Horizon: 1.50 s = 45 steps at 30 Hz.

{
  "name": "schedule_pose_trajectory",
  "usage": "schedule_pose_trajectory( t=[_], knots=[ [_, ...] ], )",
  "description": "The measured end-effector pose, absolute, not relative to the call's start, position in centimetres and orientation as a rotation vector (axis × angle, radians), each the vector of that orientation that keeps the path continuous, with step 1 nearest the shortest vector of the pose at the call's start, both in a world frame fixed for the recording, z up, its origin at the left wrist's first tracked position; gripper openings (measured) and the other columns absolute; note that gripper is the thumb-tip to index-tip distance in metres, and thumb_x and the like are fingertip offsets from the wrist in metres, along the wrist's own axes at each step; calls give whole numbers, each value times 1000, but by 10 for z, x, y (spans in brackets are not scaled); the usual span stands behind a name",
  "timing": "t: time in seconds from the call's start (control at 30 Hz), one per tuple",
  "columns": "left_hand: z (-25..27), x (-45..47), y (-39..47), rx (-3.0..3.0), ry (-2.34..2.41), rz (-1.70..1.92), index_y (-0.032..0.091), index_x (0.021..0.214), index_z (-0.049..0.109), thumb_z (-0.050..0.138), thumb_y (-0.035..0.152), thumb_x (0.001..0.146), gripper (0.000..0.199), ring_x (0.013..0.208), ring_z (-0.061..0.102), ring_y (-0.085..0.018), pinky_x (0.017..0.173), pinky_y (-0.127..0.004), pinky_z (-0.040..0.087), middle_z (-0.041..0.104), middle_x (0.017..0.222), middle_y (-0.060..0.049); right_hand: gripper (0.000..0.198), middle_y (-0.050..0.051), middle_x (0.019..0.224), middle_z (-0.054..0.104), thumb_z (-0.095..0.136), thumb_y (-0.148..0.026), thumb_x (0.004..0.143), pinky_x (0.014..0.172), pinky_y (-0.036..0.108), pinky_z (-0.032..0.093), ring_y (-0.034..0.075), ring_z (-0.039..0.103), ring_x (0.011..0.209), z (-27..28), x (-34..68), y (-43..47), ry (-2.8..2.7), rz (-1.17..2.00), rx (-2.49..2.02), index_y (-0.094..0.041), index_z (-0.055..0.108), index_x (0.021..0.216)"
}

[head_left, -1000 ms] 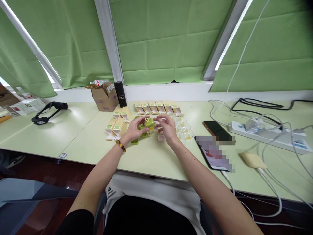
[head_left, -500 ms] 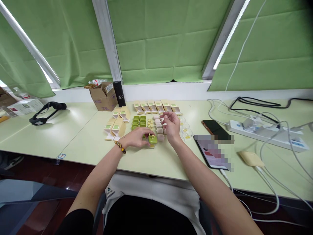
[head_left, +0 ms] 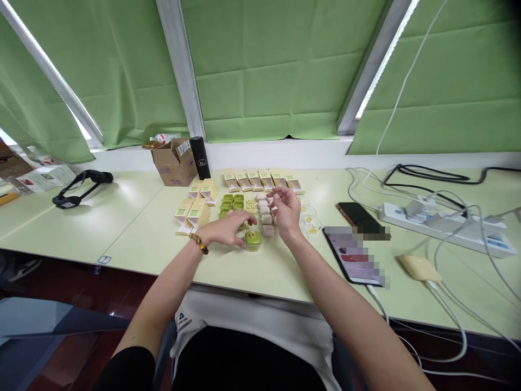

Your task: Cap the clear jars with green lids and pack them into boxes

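Observation:
A small clear container with a green lid (head_left: 253, 238) stands upright on the table. My left hand (head_left: 230, 225) is beside it, its fingers apart and nothing visible in them, with the thumb close to the container's left side. My right hand (head_left: 286, 213) hovers over the right side of the pale pinkish pieces (head_left: 266, 219); its fingers are loosely curled and apart, with nothing seen between them. Small yellow pieces (head_left: 251, 205) lie left of the pinkish ones. Green lids or cups (head_left: 232, 201) sit in rows, partly hidden by my left hand. Clear covers (head_left: 311, 224) lie right of my right hand.
Cream cartons (head_left: 254, 180) line the back, and more cartons (head_left: 194, 213) stand left. A cardboard box (head_left: 173, 165) and black cylinder (head_left: 199, 157) stand behind. At right lie two phones, a tablet-like one (head_left: 352, 255) nearer, and a power strip (head_left: 443, 225) with cables. A black headset (head_left: 83, 187) lies left.
My left hand has let go of the green-lidded container and opened, leaving it on the table slightly nearer me. My right hand has hardly moved.

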<state>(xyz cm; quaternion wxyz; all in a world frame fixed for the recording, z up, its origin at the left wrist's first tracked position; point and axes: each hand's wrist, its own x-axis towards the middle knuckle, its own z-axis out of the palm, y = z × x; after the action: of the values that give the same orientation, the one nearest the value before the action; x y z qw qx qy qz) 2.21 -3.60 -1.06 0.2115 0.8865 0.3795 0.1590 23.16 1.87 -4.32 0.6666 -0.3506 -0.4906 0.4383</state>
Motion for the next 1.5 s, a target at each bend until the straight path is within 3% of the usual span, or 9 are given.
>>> schedule_pose_trajectory(
  t=[0.13, 0.27, 0.47, 0.73, 0.87, 1.0, 1.13, 1.27, 1.5],
  knots=[
    [3, 8, -25, 2449, 1178, 651, 24, 130, 62, 73, 33, 87, 45, 125, 58, -34, 109, -47, 45, 65, 132, -12, 22, 5, 99, 71, 67, -37, 87, 59, 26, 47, 19, 65, 88, -41, 232, 18, -1097, 979, -794, -24, 63, 105],
    [15, 2, 1, 2441, 1826, 638, 27, 140, 60, 57, 18, 90, 51, 133, 51, -37, 111, -54, 41, 61, 135, -13, 23, 5, 100, 71, 67, -39, 88, 60, 27, 48, 19, 65, 86, -43, 230, 18, -1121, 946, -785, -25, 63, 105],
    [4, 1, 72, 2288, 2251, 258, 24, 138, 64, 68, 22, 82, 57, 131, 47, -42, 106, -56, 38, 61, 129, -19, 22, 5, 99, 72, 66, -42, 91, 63, 29, 51, 21, 66, 90, -49, 229, 22, -1165, 852, -777, -25, 64, 106],
    [-31, -2, 139, 2096, 2123, 617, 10, 90, 66, 79, 19, 81, 19, 113, 49, -25, 116, -54, 34, 69, 98, -10, 23, 4, 100, 72, 61, -44, 94, 67, 30, 52, 21, 65, 88, -55, 230, 25, -1231, 763, -769, -26, 63, 109],
    [-33, -1, 151, 2087, 2083, 689, 16, 65, 54, 79, 19, 84, 32, 102, 52, -21, 113, -51, 38, 63, 75, -5, 24, 4, 99, 72, 60, -46, 95, 67, 31, 52, 21, 64, 86, -57, 229, 25, -1261, 730, -773, -27, 62, 110],
    [-30, -4, 147, 2048, 2159, 677, 16, 62, 51, 77, 24, 88, 38, 107, 54, -26, 109, -55, 40, 64, 76, -9, 24, 4, 100, 72, 59, -45, 95, 68, 31, 51, 21, 64, 85, -57, 229, 25, -1248, 741, -797, -27, 62, 111],
    [-16, -8, 133, 2049, 2256, 684, 13, 72, 55, 75, 28, 91, 30, 118, 50, -30, 109, -56, 38, 69, 99, -17, 24, 4, 101, 72, 59, -46, 95, 69, 32, 52, 21, 64, 85, -54, 229, 23, -1251, 743, -822, -27, 62, 111],
    [3, -6, 107, 2094, 2334, 672, 5, 104, 62, 63, 26, 97, 23, 126, 47, -35, 109, -57, 35, 63, 128, -27, 25, 5, 103, 72, 60, -45, 95, 71, 34, 53, 21, 64, 85, -47, 229, 17, -1249, 747, -836, -27, 63, 111],
    [13, 32, 3, 2589, 2387, 823, 7, 158, 40, 38, 24, 104, 57, 139, 41, -41, 114, -60, 29, 49, 156, -27, 40, 8, 109, 72, 75, -51, 86, 82, 42, 60, 22, 68, 89, -38, 222, 13, -1263, 860, -819, -25, 64, 115]
  ],
)
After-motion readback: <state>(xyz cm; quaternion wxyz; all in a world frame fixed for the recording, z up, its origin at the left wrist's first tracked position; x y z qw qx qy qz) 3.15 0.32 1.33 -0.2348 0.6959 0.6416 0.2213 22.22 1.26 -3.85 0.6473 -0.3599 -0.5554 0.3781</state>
